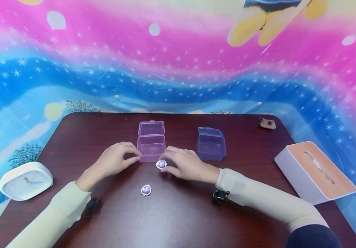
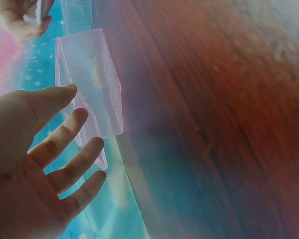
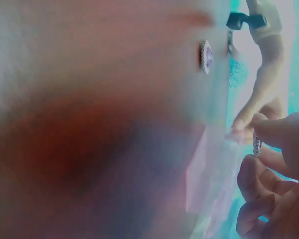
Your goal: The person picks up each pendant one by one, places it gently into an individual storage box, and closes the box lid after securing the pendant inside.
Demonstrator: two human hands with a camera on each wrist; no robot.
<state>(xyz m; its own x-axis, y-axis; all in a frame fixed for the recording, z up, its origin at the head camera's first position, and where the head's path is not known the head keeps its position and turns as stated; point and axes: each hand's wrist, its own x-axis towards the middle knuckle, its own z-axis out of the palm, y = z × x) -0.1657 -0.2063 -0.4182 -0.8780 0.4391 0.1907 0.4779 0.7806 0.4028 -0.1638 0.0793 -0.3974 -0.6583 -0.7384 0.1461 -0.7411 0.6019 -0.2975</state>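
My right hand (image 1: 185, 163) pinches a heart-shaped purple gem (image 1: 160, 165) with a pale beaded edge between thumb and fingertips. It is at the front right corner of a pink see-through plastic box (image 1: 151, 148), whose lid stands open at the back. In the right wrist view the held gem (image 3: 256, 146) appears edge-on. My left hand (image 1: 115, 158) is at the box's left side, fingertips right at its wall; the left wrist view shows these fingers spread and loosely extended. A second, similar gem (image 1: 145, 190) lies on the table in front of the box.
A blue see-through box (image 1: 212, 148) with its lid up stands right of the pink one. A white clock (image 1: 26, 181) is at the left edge, a tissue box (image 1: 315, 172) at the right. A small beige item (image 1: 267, 124) lies at the back right of the dark table (image 1: 178, 220).
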